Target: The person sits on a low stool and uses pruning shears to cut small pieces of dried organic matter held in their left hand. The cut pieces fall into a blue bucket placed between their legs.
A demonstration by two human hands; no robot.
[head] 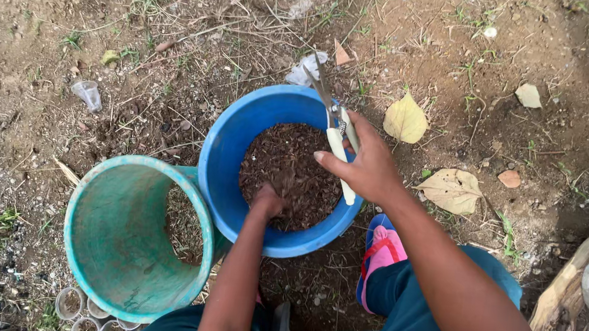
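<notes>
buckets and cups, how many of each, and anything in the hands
Blue bucket of dark mulch, left hand dug in: 1
Teal bucket, tipped on its side: 1
Shears in the right hand: 1
Clear plastic cup lying on the soil: 1
Small cups by the teal bucket, partly cut off: at least 4
Total: at least 8

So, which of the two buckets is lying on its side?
The green bucket at lower left lies tipped over, its mouth facing sideways. The blue bucket stands upright, filled with brown material; the left hand digs in it, and the right hand holds shears above it.
</notes>
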